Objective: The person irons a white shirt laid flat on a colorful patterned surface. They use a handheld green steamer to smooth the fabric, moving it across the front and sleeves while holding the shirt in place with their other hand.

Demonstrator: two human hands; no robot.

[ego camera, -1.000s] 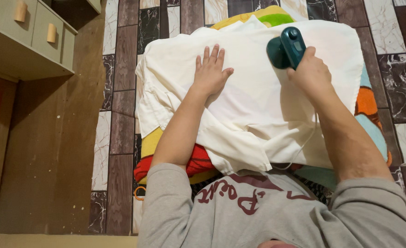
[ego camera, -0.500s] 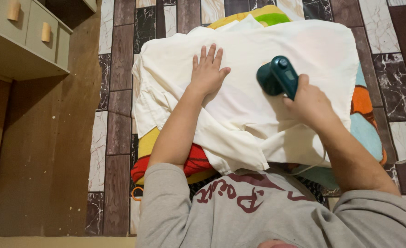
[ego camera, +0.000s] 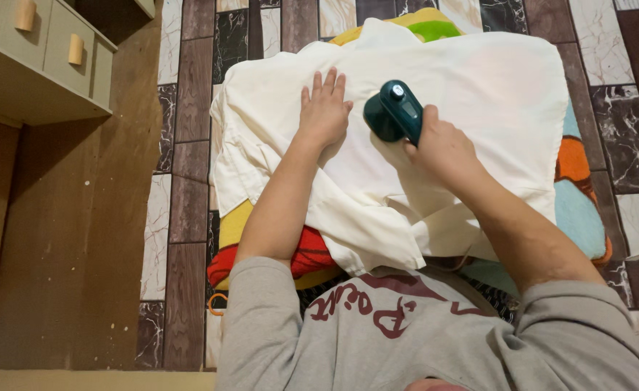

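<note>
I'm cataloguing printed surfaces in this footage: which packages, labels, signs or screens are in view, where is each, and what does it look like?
Small screen or panel: a pale grey rectangle on top of the teal handheld iron, gripped by the right hand on the white cloth beside the left hand.
Printed lettering: dark red, across the chest of the grey sweatshirt, at the bottom of the view.
No packages or signs show.

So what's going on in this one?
A person in a grey sweatshirt is pressing a cream-white cloth garment spread over a colourful padded mat on the tiled floor. The right hand grips a small teal handheld iron set down on the fabric near the middle. The left hand lies flat, fingers spread, on the cloth just beside the iron. A beige drawer unit stands at the upper left.
</note>
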